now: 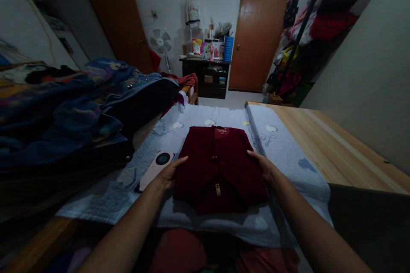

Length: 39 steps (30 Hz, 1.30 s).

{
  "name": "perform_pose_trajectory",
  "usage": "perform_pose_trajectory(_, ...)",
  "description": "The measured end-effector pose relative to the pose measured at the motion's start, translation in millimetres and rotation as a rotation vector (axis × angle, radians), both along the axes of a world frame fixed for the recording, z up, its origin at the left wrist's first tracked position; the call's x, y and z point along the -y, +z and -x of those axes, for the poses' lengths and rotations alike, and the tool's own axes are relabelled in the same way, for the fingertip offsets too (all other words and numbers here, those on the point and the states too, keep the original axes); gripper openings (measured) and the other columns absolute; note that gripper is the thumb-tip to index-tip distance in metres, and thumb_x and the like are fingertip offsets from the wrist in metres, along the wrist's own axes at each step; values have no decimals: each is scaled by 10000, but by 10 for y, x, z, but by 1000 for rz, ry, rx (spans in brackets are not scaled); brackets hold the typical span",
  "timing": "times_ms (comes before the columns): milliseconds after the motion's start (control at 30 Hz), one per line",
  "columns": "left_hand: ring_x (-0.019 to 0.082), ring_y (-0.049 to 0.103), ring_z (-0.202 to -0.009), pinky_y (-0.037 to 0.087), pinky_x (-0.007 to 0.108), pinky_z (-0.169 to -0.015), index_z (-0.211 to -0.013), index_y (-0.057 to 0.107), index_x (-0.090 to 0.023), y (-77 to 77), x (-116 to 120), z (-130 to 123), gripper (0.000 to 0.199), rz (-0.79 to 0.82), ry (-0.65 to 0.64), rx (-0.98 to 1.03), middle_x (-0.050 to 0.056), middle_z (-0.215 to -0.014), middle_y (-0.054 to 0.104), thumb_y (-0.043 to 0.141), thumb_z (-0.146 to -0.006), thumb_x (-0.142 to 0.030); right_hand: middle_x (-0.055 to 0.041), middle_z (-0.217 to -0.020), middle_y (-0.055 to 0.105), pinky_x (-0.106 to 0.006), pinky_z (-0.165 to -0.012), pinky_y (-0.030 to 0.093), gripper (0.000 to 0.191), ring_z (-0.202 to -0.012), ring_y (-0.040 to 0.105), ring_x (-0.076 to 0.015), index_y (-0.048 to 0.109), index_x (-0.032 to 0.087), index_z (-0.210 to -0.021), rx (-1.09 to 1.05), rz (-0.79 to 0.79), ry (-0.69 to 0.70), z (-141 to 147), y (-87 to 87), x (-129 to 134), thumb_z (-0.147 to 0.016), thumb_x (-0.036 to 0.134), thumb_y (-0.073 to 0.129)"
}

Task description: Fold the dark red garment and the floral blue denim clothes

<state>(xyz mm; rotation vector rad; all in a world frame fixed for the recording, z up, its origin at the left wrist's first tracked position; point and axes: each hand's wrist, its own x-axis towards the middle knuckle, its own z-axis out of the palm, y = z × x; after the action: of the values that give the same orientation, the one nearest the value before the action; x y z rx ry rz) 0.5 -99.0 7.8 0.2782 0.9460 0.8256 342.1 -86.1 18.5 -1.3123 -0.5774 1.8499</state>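
Observation:
A dark red knitted cardigan (195,166), folded into a neat block, lies in front of me with its neckline and small tan label (218,190) nearest my body. Knotted fastenings run down its middle. My left hand (167,175) holds the left side, thumb laid on top and the other fingers mostly hidden at the edge. On the opposite side my right hand (265,167) grips in the same way, its fingers largely out of sight under the fabric. Just left of my left hand rests a pink phone (153,172), its round camera facing up.
A pale blue patterned cloth (288,145) lies under the cardigan, partly over a wooden board (314,136) at right. Piled denim clothes (80,98) crowd the left. Farther back stand a fan (161,42), a dark cabinet (205,87) and a wooden door (256,30).

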Motion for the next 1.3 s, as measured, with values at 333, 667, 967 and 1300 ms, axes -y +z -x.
perform_pose_trajectory(333,276,715,-967,594,366,-837,-1095,681,-132,114,462,11,307,-21,10,-42,121,-1001,756,693,-802,-222,-104,-1089,717,-358,-885,551,303,-891,703,-206,580,178,-1118,368,-150,-16,41,63,208,-844,301,618)
perform_pose_trajectory(667,261,724,-887,589,433,-823,-1162,626,-205,226,1017,-341,357,69,296,21,88,-1009,750,692,-823,-297,-112,-1278,623,-382,-869,563,604,-1049,650,-255,450,250,-1306,492,-241,18,33,128,834,-786,415,709)
perform_pose_trajectory(967,221,713,-911,581,395,-831,-1189,602,-212,214,1146,-758,384,104,347,138,77,-1076,728,694,-826,-297,-121,-1235,637,-424,-716,604,468,-1004,658,-273,523,242,-1183,310,-127,-45,9,41,932,-787,433,683)
perform_pose_trajectory(1300,184,709,-865,569,314,-784,-1083,658,-197,218,1099,-1100,275,60,418,122,58,-1015,745,679,-812,-162,-116,-1141,697,-385,-704,590,352,-975,669,-272,614,200,-1094,157,-101,-27,-8,66,919,-841,444,595)
